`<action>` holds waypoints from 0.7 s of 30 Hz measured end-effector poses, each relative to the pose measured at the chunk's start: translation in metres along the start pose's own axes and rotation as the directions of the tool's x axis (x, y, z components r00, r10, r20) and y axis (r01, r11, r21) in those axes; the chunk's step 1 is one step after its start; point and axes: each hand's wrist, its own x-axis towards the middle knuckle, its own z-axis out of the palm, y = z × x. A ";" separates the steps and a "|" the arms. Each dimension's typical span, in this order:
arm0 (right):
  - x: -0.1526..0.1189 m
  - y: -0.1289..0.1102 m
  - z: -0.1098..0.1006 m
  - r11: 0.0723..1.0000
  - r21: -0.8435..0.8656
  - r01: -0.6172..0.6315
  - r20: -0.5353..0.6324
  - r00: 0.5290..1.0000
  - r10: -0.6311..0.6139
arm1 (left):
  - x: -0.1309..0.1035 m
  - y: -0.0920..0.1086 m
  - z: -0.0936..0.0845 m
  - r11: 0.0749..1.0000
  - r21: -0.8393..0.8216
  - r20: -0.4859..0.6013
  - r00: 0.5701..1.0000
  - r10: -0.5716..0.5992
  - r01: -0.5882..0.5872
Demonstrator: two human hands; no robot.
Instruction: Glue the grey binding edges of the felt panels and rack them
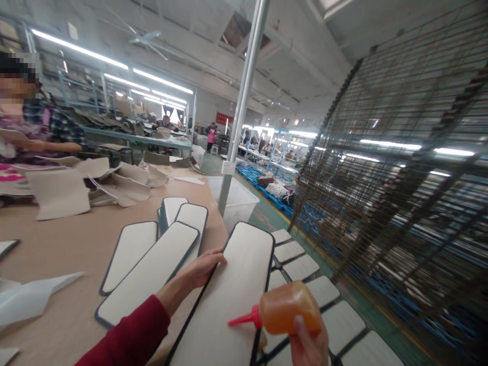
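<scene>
My left hand grips the left edge of a long cream panel with a dark border and rounded corners. The thumb lies on its face; the other fingers are hidden behind the edge. In my right hand is a squeeze bottle of amber liquid, tipped on its side. Its red nozzle points left over the face of the panel; whether the tip touches cannot be made out. Left of the held panel, several similar panels overlap in a pile on the brown table.
More bordered panels lie in a row at the lower right. A metal post and white bin stand beyond the table, and a tall wire rack rises right. Beige pieces lie near a co-worker at left.
</scene>
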 end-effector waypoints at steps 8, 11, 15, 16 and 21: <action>0.037 -0.014 0.003 0.990 -0.017 0.139 -0.182 0.973 -0.140 | 0.010 -0.005 0.004 0.999 0.000 0.038 0.998 -0.043 0.043; 0.004 0.005 -0.005 0.998 -0.030 -0.049 -0.049 0.998 0.047 | 0.016 -0.007 -0.003 0.999 0.007 -0.053 0.998 -0.034 0.034; 0.002 0.007 0.011 0.998 0.014 0.062 -0.142 0.988 -0.059 | 0.024 -0.014 0.004 0.997 0.043 -0.031 0.998 -0.059 0.061; 0.009 0.003 0.016 0.994 0.018 0.109 -0.181 0.978 -0.104 | 0.026 -0.016 0.009 0.996 0.049 -0.003 0.997 -0.078 0.078; 0.017 -0.006 0.006 0.994 0.035 0.100 -0.201 0.975 -0.091 | 0.042 -0.024 0.034 0.996 0.047 -0.036 0.997 -0.075 0.076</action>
